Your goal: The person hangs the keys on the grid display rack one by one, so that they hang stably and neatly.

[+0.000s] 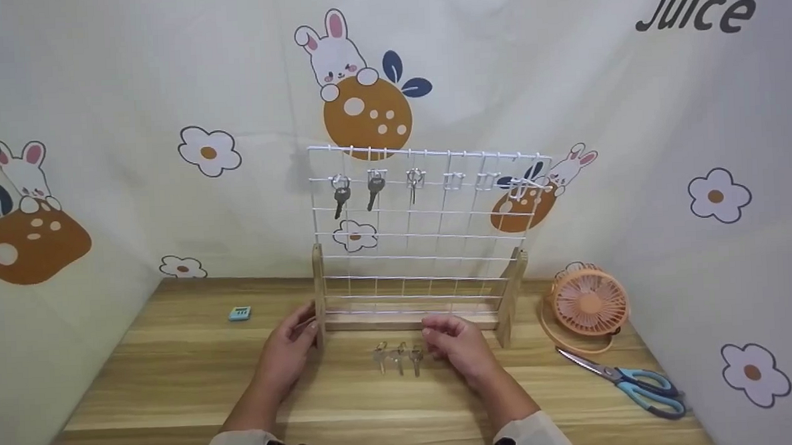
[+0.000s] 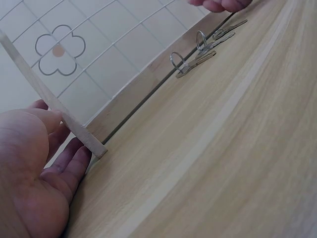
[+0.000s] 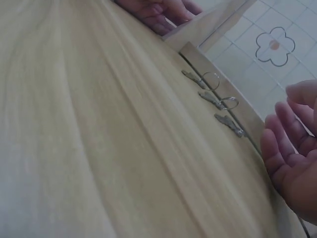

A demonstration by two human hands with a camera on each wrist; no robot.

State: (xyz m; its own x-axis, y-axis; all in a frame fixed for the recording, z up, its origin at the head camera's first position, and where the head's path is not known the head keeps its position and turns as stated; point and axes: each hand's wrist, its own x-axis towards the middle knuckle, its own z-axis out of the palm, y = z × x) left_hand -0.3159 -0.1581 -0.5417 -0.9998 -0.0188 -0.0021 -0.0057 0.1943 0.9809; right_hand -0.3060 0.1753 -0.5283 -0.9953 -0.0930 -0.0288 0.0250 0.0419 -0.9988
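A white wire grid rack (image 1: pixel 430 248) on a wooden stand (image 1: pixel 374 325) rises at the back of the table. My left hand (image 1: pixel 288 347) is at the stand's left wooden post (image 2: pixel 62 111), its thumb touching the post and its other fingers loosely bent along the outer side. Near the base's front, right of three loose keys (image 1: pixel 398 359), my right hand (image 1: pixel 461 347) has loosely curled fingers and holds nothing. The loose keys have metal rings and lie in a row. A left key (image 1: pixel 342 201), a middle key (image 1: pixel 375 191) and a right key (image 1: pixel 414 188) hang from upper hooks.
Three more white hooks (image 1: pixel 488 180) line the grid's right upper part. An orange fan (image 1: pixel 590 302) and blue-handled scissors (image 1: pixel 633 380) are at the table's right. A small blue timer-like device (image 1: pixel 239 313) lies left of the rack. Printed cloth surrounds the table.
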